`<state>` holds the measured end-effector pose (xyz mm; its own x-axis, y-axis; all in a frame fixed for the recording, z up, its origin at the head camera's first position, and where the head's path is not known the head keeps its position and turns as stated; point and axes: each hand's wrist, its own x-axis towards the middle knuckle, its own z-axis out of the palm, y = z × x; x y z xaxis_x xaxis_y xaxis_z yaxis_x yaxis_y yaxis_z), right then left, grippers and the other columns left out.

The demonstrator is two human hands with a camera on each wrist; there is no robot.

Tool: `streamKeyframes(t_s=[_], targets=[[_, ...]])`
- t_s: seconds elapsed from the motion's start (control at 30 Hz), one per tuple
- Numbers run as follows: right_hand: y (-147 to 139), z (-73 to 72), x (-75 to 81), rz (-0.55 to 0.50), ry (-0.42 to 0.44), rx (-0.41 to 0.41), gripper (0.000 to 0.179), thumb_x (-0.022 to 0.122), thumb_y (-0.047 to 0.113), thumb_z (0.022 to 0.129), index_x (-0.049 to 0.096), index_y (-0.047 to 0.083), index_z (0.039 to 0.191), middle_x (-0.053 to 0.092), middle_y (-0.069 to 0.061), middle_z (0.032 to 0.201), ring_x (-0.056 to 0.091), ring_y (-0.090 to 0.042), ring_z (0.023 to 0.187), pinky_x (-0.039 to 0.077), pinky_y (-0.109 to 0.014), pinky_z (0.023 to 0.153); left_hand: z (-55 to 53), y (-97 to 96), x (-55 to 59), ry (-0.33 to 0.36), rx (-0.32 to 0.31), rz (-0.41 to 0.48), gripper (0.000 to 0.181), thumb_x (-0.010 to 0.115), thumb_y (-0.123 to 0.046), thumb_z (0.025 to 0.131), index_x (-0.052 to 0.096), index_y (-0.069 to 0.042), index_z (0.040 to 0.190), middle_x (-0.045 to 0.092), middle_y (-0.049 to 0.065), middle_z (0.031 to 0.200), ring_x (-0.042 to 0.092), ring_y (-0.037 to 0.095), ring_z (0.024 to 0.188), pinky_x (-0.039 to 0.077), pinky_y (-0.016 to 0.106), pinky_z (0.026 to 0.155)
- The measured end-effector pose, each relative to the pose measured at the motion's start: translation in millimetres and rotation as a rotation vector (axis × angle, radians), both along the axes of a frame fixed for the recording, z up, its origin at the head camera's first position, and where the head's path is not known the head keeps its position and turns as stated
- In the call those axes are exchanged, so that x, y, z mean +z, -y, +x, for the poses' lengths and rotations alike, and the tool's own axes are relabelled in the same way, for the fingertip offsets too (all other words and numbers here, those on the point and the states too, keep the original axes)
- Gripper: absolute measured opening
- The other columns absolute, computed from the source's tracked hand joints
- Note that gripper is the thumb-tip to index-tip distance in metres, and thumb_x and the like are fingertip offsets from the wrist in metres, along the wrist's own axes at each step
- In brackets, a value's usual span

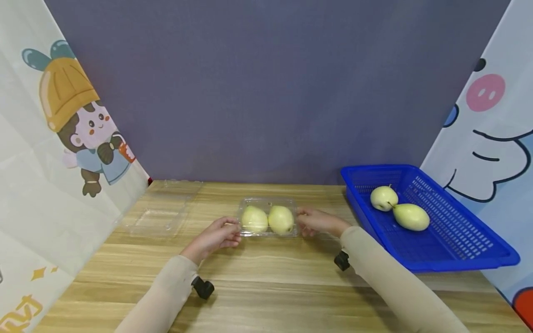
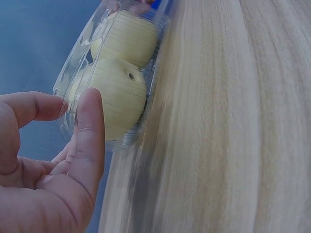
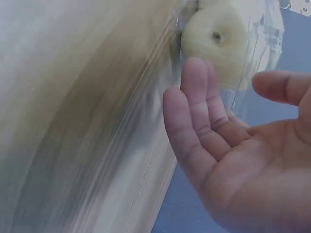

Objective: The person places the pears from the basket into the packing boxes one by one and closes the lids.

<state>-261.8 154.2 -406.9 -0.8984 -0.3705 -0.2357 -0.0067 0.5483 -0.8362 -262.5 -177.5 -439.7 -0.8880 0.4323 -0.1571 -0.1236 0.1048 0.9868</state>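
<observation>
A clear plastic fruit box (image 1: 268, 201) with a pear (image 1: 255, 219) and a second pear (image 1: 281, 220) inside sits mid-table, its lid over them. My left hand (image 1: 218, 235) is at the box's left end; the left wrist view shows the thumb and a finger (image 2: 90, 124) pinching its corner. At the opposite end is my right hand (image 1: 316, 221). Its fingers (image 3: 194, 82) are extended and slightly bent, with the thumb spread apart from them, close against the box end. Whether these fingertips bear on the plastic is hard to tell.
On the right stands a blue basket (image 1: 449, 256) with a round pear (image 1: 384, 198) and a longer pear (image 1: 411, 217). Another clear plastic box (image 1: 156, 219) lies open at the table's left. A grey panel (image 1: 266, 92) closes off the back of the wooden table (image 1: 266, 286).
</observation>
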Motion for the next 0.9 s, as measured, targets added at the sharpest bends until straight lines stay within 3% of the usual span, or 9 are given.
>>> streamKeyframes(t_s=[0.23, 0.57, 0.9], targets=[[-3, 10.5, 0.5, 0.007, 0.014, 0.043, 0.033, 0.047, 0.022, 0.102, 0.054, -0.005, 0.120, 0.064, -0.015, 0.098, 0.063, -0.026, 0.085, 0.056, -0.042, 0.079, -1.5, 0.0, -0.3, -0.002, -0.008, 0.012, 0.047, 0.054, -0.009, 0.100, 0.036, 0.013, 0.137, 0.062, 0.015, 0.102, 0.065, 0.020, 0.089, 0.059, 0.028, 0.081], [1, 21.3, -3.9, 0.039, 0.054, 0.058, 0.035, 0.051, 0.029, 0.099, 0.059, -0.003, 0.109, 0.066, -0.012, 0.092, 0.065, -0.022, 0.081, 0.057, -0.037, 0.076, -1.8, 0.7, 1.7, -0.004, -0.021, 0.020, 0.048, 0.055, -0.010, 0.101, 0.035, 0.012, 0.138, 0.062, 0.014, 0.103, 0.065, 0.017, 0.088, 0.058, 0.028, 0.082], [5, 27.8, -10.7, -0.086, 0.108, 0.046, 0.032, 0.047, 0.027, 0.104, 0.056, -0.004, 0.101, 0.067, -0.011, 0.086, 0.065, -0.019, 0.074, 0.058, -0.038, 0.073, -0.7, 1.5, 0.0, 0.002, -0.018, 0.008, 0.048, 0.055, -0.010, 0.101, 0.035, 0.010, 0.139, 0.061, 0.015, 0.105, 0.065, 0.018, 0.089, 0.058, 0.029, 0.084]])
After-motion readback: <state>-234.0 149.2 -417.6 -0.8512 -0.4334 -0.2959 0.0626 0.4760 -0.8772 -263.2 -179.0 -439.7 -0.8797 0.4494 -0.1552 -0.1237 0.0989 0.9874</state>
